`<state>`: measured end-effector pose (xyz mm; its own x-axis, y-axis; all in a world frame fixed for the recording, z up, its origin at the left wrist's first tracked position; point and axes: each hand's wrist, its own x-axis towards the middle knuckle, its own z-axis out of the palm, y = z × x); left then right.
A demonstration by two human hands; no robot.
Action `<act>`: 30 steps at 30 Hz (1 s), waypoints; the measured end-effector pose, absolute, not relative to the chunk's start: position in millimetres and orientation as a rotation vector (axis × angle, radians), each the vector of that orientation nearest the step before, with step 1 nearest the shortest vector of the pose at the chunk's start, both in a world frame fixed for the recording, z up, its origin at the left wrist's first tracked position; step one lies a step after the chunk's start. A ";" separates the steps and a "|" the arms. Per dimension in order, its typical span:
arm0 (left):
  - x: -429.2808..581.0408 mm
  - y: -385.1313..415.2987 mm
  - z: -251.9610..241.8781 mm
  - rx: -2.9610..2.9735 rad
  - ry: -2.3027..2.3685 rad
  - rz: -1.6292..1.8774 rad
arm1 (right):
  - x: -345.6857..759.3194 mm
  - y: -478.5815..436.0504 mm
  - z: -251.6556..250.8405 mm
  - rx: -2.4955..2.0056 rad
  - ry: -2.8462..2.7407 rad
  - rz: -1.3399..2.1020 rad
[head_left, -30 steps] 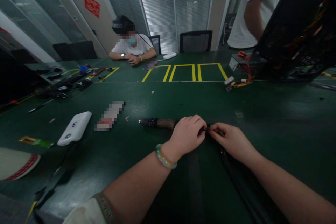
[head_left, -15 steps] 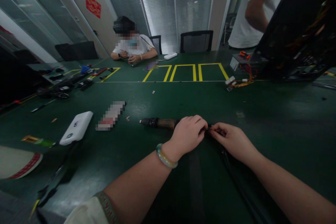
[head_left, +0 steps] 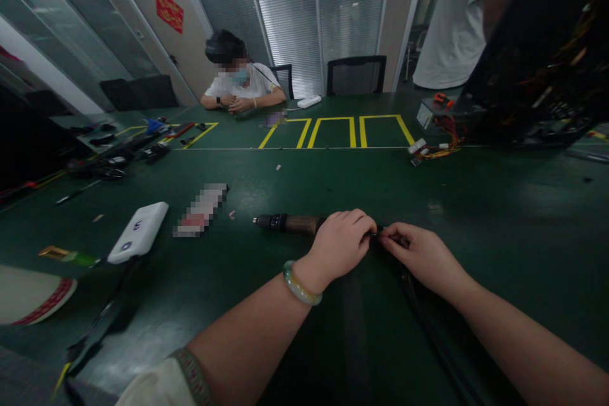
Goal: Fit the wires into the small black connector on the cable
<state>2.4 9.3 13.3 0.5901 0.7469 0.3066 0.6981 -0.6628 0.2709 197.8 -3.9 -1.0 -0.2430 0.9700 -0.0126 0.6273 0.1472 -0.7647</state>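
An electric screwdriver [head_left: 301, 224] with a black nose and a brown body lies on the green table, its tip pointing left. My left hand [head_left: 343, 238] is closed over its rear end, hiding that part. Close to those fingertips, my right hand [head_left: 421, 254] pinches the end of a black cable [head_left: 423, 317] at the tool's back. From there the cable runs down toward the table's near edge. The exact joint between cable and screwdriver is hidden by my fingers. A jade-like bangle [head_left: 301, 284] circles my left wrist.
On the left lie a white power bank [head_left: 139, 231] with a black lead, a green-handled tool [head_left: 71, 256] and a blurred flat packet [head_left: 202, 210]. A computer case [head_left: 537, 63] and wired power supply [head_left: 438, 114] stand right. One person [head_left: 242, 85] sits opposite; another stands behind the case.
My hands, the screwdriver and the cable hold the same positions. Across the table, the seated person's hands have drawn together. The standing person's arm has shifted to the right behind the case.
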 end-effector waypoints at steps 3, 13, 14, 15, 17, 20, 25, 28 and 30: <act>2.3 9.0 13.5 2.681 1.230 0.615 | 197.8 -4.0 -1.2 -1.527 -1.938 0.910; 1.7 9.1 11.9 2.673 1.230 0.628 | 198.8 -4.5 -0.7 -1.528 -1.931 0.944; 1.6 9.2 11.9 2.675 1.226 0.627 | 198.7 -4.7 -0.2 -1.527 -1.930 0.947; 1.6 9.2 11.8 2.674 1.222 0.630 | 198.5 -5.0 0.3 -1.525 -1.929 0.951; 1.7 8.9 11.5 2.657 1.222 0.651 | 198.0 -5.5 1.6 -1.525 -1.929 0.956; 2.1 8.3 10.6 2.625 1.246 0.679 | 197.5 -5.7 2.4 -1.526 -1.928 0.955; 2.7 7.8 11.0 2.627 1.271 0.673 | 198.8 -5.0 -1.3 -1.523 -1.932 0.936; 2.4 8.4 11.9 2.649 1.259 0.657 | 198.9 -4.6 -2.6 -1.514 -1.932 0.933; 2.1 8.9 12.2 2.666 1.249 0.643 | 198.3 -4.4 -1.9 -1.516 -1.932 0.943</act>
<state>2.1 8.9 12.2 0.5674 0.7575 0.3230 0.7030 -0.6498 0.2891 198.3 -4.4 -1.9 -0.2503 0.9678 -0.0279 0.6169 0.1373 -0.7749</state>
